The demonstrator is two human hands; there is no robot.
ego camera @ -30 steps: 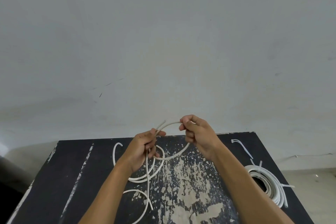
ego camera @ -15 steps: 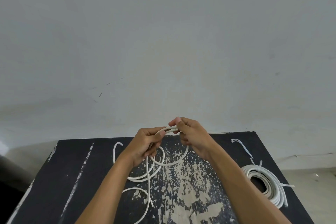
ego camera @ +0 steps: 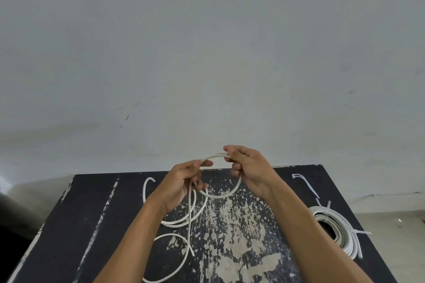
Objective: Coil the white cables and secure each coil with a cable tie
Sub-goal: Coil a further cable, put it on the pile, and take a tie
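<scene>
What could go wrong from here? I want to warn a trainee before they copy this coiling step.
1. The loop is held only between the left hand and right hand; a loosened pinch could let it spring open.
2. The slack cable lies in crossing curves on the table and may tangle as it is drawn in.
3. The spare cable ties lie out by the finished coil, so reaching them means freeing a hand.

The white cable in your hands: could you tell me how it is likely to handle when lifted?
The cable probably springs back: it holds an open loop between the left hand and right hand. Likely light, since fingertips carry it. Loose turns on the table may drag.
</scene>
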